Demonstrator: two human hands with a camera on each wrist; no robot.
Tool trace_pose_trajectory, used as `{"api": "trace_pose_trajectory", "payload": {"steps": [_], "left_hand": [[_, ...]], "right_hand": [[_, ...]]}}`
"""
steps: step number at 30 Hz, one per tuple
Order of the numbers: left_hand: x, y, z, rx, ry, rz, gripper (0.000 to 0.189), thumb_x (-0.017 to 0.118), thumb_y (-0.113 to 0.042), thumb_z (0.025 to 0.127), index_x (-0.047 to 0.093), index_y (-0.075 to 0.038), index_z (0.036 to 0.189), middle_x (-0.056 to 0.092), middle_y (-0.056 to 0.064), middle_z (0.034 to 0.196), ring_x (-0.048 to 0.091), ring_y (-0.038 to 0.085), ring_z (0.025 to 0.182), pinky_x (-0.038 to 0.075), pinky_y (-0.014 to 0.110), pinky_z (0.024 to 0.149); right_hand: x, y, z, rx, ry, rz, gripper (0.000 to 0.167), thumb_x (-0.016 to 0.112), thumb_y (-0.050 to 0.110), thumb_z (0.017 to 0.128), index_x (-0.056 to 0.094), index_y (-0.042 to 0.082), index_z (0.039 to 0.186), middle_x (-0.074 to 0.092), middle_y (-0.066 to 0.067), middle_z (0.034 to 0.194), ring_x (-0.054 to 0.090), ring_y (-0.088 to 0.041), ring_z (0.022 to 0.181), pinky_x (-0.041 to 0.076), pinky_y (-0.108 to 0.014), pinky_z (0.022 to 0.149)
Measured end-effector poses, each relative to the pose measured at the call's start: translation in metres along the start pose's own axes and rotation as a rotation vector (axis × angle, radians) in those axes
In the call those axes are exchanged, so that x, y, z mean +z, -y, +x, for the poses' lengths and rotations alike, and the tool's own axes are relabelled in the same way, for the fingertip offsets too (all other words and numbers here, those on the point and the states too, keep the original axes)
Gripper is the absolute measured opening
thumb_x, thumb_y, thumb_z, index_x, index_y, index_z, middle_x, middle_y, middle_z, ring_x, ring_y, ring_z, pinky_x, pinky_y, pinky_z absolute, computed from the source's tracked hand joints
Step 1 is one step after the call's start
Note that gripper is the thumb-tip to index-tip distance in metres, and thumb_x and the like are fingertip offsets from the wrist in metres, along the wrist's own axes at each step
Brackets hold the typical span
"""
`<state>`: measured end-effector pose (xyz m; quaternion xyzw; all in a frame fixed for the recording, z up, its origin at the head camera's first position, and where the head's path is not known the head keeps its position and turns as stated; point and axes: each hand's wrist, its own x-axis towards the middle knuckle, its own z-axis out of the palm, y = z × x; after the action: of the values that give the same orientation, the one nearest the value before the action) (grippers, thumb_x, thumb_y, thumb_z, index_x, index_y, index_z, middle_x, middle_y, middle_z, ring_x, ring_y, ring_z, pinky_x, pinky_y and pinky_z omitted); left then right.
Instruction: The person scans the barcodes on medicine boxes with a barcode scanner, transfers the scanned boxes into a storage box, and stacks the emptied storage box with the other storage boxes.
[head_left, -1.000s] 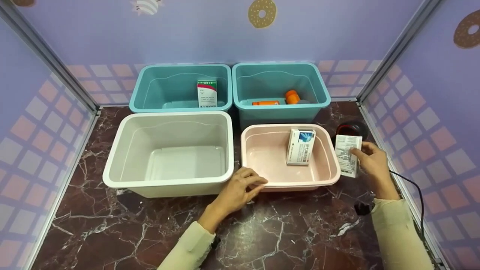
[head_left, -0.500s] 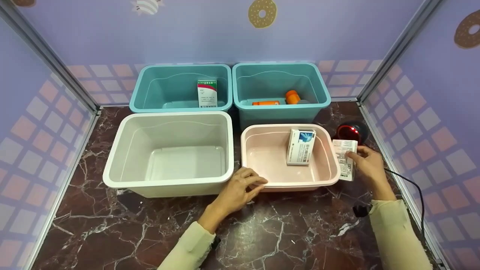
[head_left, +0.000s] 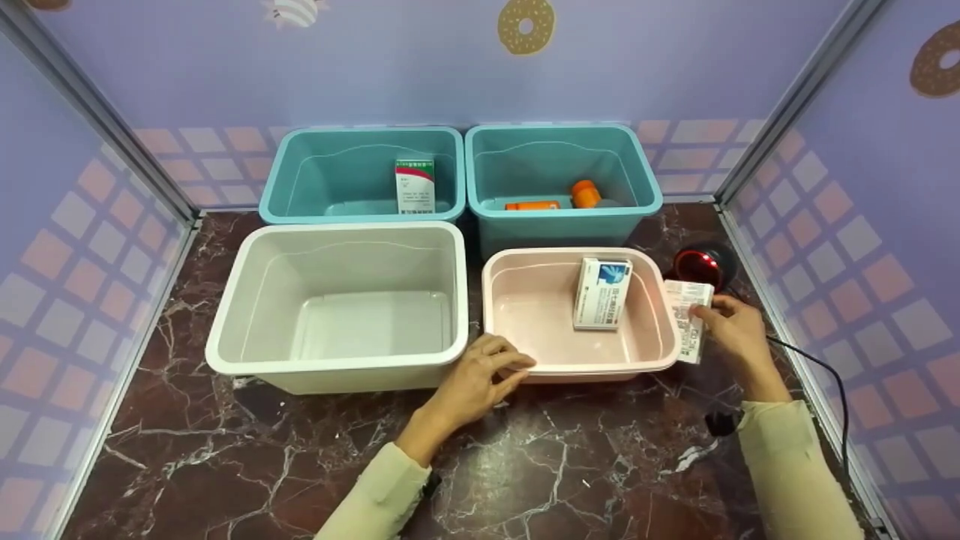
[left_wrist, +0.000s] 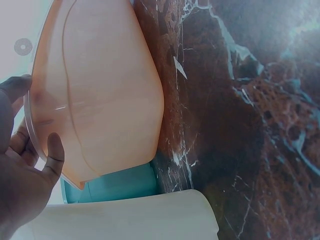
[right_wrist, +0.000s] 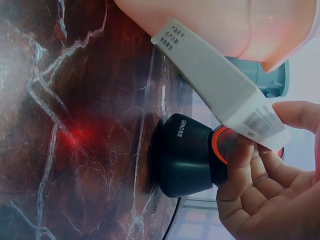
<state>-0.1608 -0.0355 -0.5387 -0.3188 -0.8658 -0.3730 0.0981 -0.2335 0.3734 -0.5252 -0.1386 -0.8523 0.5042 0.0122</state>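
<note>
My right hand pinches a white medicine box by its edge, beside the right wall of the pink bin. In the right wrist view, the box is tilted in front of a black barcode scanner with an orange ring. On the head view the scanner glows red, just behind the box. My left hand grips the pink bin's front-left rim; its thumb lies on the outer wall in the left wrist view. Inside the pink bin, another medicine box leans against the wall.
A white bin stands left of the pink one. Behind are two teal bins: the left one holds a green-and-white box, the right one orange bottles. A black cable runs along the right wall.
My right hand has brought the medicine box slightly left and toward me, then tilted it a little. The scanner's red light has come on. My left hand stays in place.
</note>
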Motion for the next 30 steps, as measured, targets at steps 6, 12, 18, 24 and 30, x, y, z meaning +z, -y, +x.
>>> {"api": "trace_pose_trajectory", "payload": {"steps": [6,12,18,24,30], "left_hand": [[0.000,0.000,0.000,-0.017,0.009,-0.009,0.018,0.072,-0.022,0.091,0.075,-0.018,0.108,0.066,-0.001,0.100,0.057,0.018,0.105,0.047,0.036,0.098],[0.001,0.001,0.000,-0.003,0.004,-0.010,0.017,0.072,-0.021,0.091,0.075,-0.018,0.108,0.066,-0.002,0.100,0.057,0.018,0.105,0.047,0.036,0.099],[0.001,0.002,0.001,0.009,-0.001,-0.003,0.017,0.071,-0.023,0.092,0.075,-0.018,0.108,0.066,-0.001,0.099,0.057,0.018,0.105,0.047,0.035,0.097],[0.001,0.001,0.001,0.002,-0.002,-0.004,0.017,0.072,-0.022,0.091,0.075,-0.019,0.108,0.065,-0.001,0.098,0.057,0.018,0.104,0.047,0.035,0.097],[0.001,0.001,0.000,-0.007,0.001,-0.008,0.017,0.072,-0.022,0.091,0.075,-0.019,0.108,0.065,-0.002,0.098,0.057,0.018,0.104,0.047,0.035,0.097]], "right_hand": [[0.001,-0.003,0.003,-0.007,0.036,-0.007,0.043,0.063,0.017,0.094,0.057,-0.011,0.126,0.063,0.023,0.071,0.062,0.004,0.066,0.055,-0.018,0.064],[0.001,-0.002,0.004,-0.017,0.043,-0.029,0.043,0.064,0.017,0.094,0.058,-0.011,0.126,0.062,0.024,0.070,0.061,0.005,0.065,0.055,-0.017,0.064],[0.001,0.000,0.003,-0.038,0.040,-0.078,0.045,0.065,0.020,0.093,0.059,-0.011,0.125,0.060,0.026,0.069,0.058,0.006,0.064,0.050,-0.015,0.061],[-0.001,0.002,0.003,-0.027,0.026,-0.086,0.044,0.064,0.020,0.093,0.059,-0.009,0.125,0.060,0.024,0.071,0.058,0.004,0.065,0.050,-0.015,0.061],[-0.007,0.007,0.001,-0.039,0.030,-0.067,0.045,0.062,0.020,0.095,0.057,-0.010,0.128,0.060,0.023,0.073,0.059,0.003,0.065,0.052,-0.017,0.061]]}}
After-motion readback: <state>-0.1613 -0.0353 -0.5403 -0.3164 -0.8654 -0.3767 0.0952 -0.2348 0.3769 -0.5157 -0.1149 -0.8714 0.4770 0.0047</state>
